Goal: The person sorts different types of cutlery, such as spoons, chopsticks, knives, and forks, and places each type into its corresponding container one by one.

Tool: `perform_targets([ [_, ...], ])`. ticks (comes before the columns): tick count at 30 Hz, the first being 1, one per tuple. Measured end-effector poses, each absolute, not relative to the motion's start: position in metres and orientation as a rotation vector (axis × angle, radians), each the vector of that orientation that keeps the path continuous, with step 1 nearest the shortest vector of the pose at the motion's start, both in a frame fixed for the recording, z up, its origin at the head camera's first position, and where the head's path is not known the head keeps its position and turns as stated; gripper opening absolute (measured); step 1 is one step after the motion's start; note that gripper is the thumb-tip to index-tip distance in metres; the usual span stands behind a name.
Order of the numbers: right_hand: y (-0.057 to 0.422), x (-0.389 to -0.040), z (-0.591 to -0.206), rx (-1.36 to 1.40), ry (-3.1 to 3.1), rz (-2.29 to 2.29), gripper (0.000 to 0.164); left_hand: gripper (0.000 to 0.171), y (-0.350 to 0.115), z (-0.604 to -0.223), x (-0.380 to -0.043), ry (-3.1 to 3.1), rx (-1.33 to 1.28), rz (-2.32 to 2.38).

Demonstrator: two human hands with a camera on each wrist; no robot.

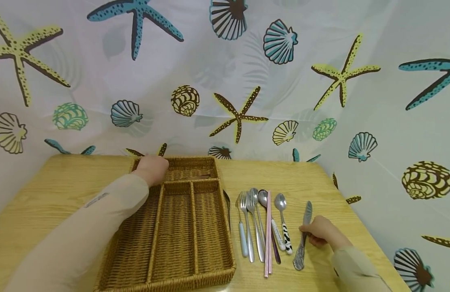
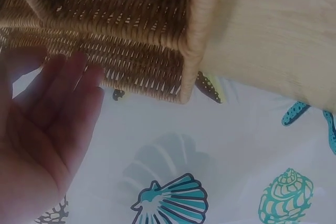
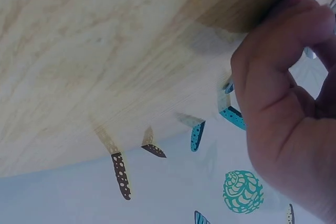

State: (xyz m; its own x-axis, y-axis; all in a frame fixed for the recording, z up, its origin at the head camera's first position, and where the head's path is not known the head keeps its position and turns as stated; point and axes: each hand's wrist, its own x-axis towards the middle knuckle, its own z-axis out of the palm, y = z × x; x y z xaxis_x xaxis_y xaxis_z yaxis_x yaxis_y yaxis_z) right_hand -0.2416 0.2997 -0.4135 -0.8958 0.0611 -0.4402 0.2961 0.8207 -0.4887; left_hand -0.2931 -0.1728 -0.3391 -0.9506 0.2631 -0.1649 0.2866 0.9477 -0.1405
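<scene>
A brown wicker tray with several compartments stands on the wooden table. My left hand is over its back compartment, near the back left corner. In the left wrist view, the left hand's fingers are relaxed beside the wicker rim, and I see nothing held in them. A dark slim item lies in the back compartment, its kind unclear. At the right of the table, my right hand pinches a silver table knife with an ornate handle around its middle. Most of the knife is out of the right wrist view.
Between tray and knife lie several forks, spoons and pink chopsticks. A black slim utensil lies against the tray's right side. A shell-patterned cloth hangs behind the table and along its right side.
</scene>
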Motion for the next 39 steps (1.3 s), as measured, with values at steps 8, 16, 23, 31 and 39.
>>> perform_targets([
  [8,0.294,-0.246,-0.411,0.292,2.562,-0.814,0.028,0.021,-0.174,-0.337,-0.284,2.978,0.42,-0.206],
  [16,0.296,-0.247,-0.417,0.331,2.583,-0.759,0.037,0.022,-0.173,-0.337,-0.279,2.962,0.412,-0.164],
  [23,0.297,-0.248,-0.418,0.337,2.606,-0.78,0.033,0.027,-0.176,-0.34,-0.275,2.972,0.389,-0.091],
  [31,0.298,-0.244,-0.41,0.252,2.583,-0.82,0.036,0.035,-0.17,-0.342,-0.27,2.976,0.409,-0.051],
  [39,0.292,-0.243,-0.395,0.198,2.471,-1.017,0.033,0.033,-0.173,-0.342,-0.266,2.978,0.395,-0.027],
])
